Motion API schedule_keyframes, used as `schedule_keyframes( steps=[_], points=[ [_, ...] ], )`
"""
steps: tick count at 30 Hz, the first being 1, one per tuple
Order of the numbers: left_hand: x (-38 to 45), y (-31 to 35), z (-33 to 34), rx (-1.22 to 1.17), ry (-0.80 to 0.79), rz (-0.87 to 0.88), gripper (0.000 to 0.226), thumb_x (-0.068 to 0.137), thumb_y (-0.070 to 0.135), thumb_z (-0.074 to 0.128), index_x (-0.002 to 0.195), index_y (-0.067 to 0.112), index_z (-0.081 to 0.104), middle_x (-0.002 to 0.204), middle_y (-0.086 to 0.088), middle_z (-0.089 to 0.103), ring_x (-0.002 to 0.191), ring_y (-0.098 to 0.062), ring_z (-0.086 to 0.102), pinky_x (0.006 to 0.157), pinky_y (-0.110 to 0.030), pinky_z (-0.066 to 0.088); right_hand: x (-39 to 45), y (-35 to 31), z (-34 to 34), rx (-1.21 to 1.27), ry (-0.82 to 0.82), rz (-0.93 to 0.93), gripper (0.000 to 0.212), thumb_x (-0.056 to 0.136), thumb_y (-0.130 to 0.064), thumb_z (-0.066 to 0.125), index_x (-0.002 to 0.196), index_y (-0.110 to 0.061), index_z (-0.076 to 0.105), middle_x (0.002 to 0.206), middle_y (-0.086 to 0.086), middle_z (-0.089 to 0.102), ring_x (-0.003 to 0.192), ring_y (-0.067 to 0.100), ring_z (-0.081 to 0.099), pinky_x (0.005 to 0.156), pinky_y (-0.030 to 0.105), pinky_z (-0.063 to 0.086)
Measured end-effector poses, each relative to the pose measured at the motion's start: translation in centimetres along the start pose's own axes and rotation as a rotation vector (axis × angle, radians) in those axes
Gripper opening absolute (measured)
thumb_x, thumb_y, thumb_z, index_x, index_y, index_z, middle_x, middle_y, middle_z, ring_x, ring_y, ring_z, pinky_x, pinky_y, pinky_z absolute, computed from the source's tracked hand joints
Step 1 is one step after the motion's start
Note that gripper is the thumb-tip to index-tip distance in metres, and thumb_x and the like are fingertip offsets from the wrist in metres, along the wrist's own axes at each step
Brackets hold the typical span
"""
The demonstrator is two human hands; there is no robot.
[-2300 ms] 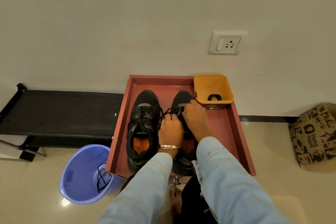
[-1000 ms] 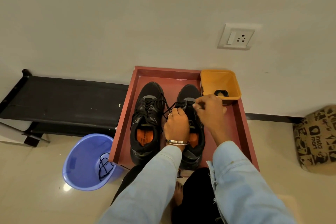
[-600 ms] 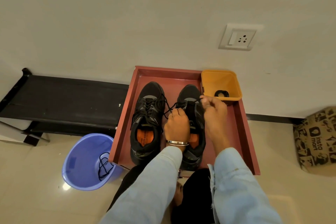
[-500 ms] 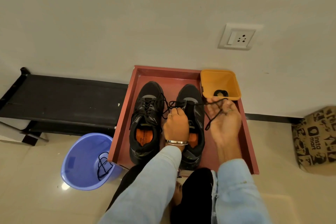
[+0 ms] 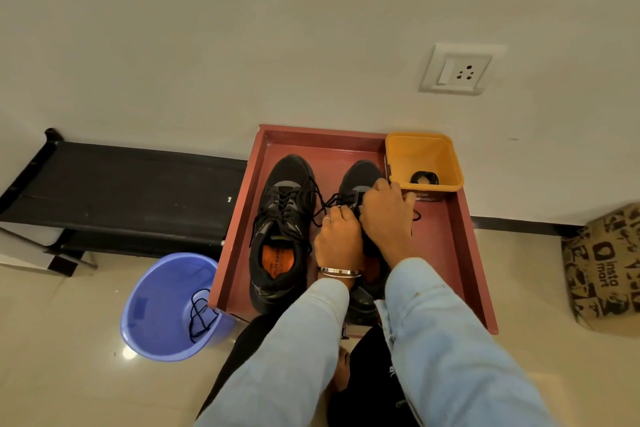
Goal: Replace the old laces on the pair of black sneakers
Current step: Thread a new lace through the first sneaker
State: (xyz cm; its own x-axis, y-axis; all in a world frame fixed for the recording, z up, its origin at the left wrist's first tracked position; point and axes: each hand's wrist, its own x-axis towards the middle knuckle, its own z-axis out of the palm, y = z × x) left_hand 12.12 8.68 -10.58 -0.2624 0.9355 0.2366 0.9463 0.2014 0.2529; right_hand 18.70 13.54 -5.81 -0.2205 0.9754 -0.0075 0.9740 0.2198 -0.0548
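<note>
Beige wall backs a red-brown rectangular tray (image 5: pixel 460 253) holding two black mesh sneakers: left one (image 5: pixel 281 229) laced, right one (image 5: pixel 360 180) at 1 o'clock under both hands. Left hand (image 5: pixel 337 241) and right hand (image 5: pixel 386 215) each pinch the thin black lace (image 5: pixel 325 204). Risk: uneven pull skips an eyelet. Count: one yellow square tub (image 5: pixel 424 163), one blue round bucket (image 5: pixel 166 308) with one old lace.

Pale wall (image 5: pixel 242 28) with socket (image 5: pixel 456 69), glossy beige floor (image 5: pixel 62 340).
</note>
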Motion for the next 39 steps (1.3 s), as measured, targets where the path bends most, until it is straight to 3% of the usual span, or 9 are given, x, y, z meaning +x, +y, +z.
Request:
schedule_keyframes(
  steps=[3,8,13,15,18,22,26,32,39],
  points=[
    [0.1,0.0,0.1,0.015,0.019,0.004,0.027,0.058,0.009,0.083,0.081,0.005,0.068,0.071,-0.009,0.063,0.053,-0.022,0.062,0.032,-0.023,0.041,-0.5,0.8,0.1,0.402,0.101,0.124,0.013,0.088,-0.016,0.059,0.086,-0.011,0.071,0.100,0.004,0.067,0.100,0.022,0.059,0.088,0.038,0.042],
    [0.1,0.0,0.4,0.019,0.015,-0.011,0.024,0.064,0.012,0.081,0.083,0.005,0.068,0.074,-0.010,0.064,0.055,-0.023,0.062,0.034,-0.024,0.043,-3.5,2.1,-2.4,1.703,0.214,0.555,0.019,0.087,0.006,0.053,0.088,0.000,0.071,0.079,0.002,0.073,0.077,0.010,0.070,0.067,0.017,0.053],
    [0.0,0.1,0.3,0.012,-0.008,-0.020,0.024,0.066,0.012,0.080,0.084,0.004,0.068,0.075,-0.011,0.065,0.056,-0.024,0.063,0.035,-0.025,0.044,-4.0,3.3,-2.2,2.401,0.287,0.467,0.025,0.100,-0.012,0.037,0.084,-0.007,0.056,0.073,0.007,0.060,0.071,0.022,0.059,0.082,0.035,0.051],
    [0.0,0.0,0.3,0.016,-0.015,-0.021,0.024,0.066,0.013,0.081,0.084,0.004,0.069,0.075,-0.010,0.065,0.055,-0.023,0.062,0.035,-0.025,0.044,-3.3,3.7,-1.6,2.374,0.365,0.473,0.024,0.101,-0.017,0.039,0.087,-0.008,0.055,0.070,0.005,0.051,0.060,0.016,0.047,0.074,0.036,0.051],
    [0.1,0.0,0.2,0.016,-0.019,-0.014,0.026,0.064,0.012,0.082,0.085,0.004,0.069,0.075,-0.011,0.065,0.055,-0.023,0.063,0.035,-0.025,0.044,-2.3,3.5,-0.9,1.719,0.397,0.405,0.015,0.097,-0.017,0.053,0.100,-0.008,0.065,0.089,-0.001,0.064,0.065,0.010,0.052,0.061,0.026,0.053],
    [0.1,0.0,0.0,0.009,-0.013,-0.014,0.026,0.062,0.010,0.083,0.082,0.003,0.068,0.073,-0.011,0.064,0.054,-0.023,0.062,0.033,-0.024,0.042,-0.4,3.0,0.5,0.719,0.165,0.089,0.020,0.090,-0.020,0.064,0.107,-0.010,0.070,0.105,0.007,0.063,0.098,0.020,0.058,0.081,0.029,0.047],
    [0.1,0.0,-0.1,0.000,-0.016,-0.007,0.028,0.058,0.008,0.085,0.080,0.004,0.068,0.071,-0.011,0.064,0.052,-0.023,0.061,0.033,-0.024,0.042,0.3,1.8,1.4,0.208,0.020,-0.004,0.028,0.091,-0.028,0.062,0.111,-0.010,0.066,0.120,0.009,0.051,0.112,0.025,0.048,0.088,0.039,0.046],
    [0.2,0.1,0.1,0.014,-0.015,0.014,0.026,0.058,0.010,0.085,0.078,0.005,0.069,0.070,-0.009,0.064,0.051,-0.021,0.061,0.033,-0.021,0.040,-0.3,1.5,1.2,0.380,0.142,0.100,0.022,0.092,-0.022,0.058,0.082,-0.003,0.065,0.091,0.011,0.062,0.084,0.026,0.061,0.062,0.029,0.038],
    [0.3,-0.3,-0.1,0.003,-0.073,-0.016,0.025,0.065,0.013,0.081,0.085,0.005,0.069,0.075,-0.010,0.066,0.056,-0.023,0.063,0.036,-0.025,0.044,-2.4,4.1,1.6,1.035,0.216,0.497,0.024,0.091,-0.017,0.059,0.068,-0.019,0.064,0.072,0.002,0.066,0.072,0.018,0.064,0.067,0.034,0.052]
  ],
)
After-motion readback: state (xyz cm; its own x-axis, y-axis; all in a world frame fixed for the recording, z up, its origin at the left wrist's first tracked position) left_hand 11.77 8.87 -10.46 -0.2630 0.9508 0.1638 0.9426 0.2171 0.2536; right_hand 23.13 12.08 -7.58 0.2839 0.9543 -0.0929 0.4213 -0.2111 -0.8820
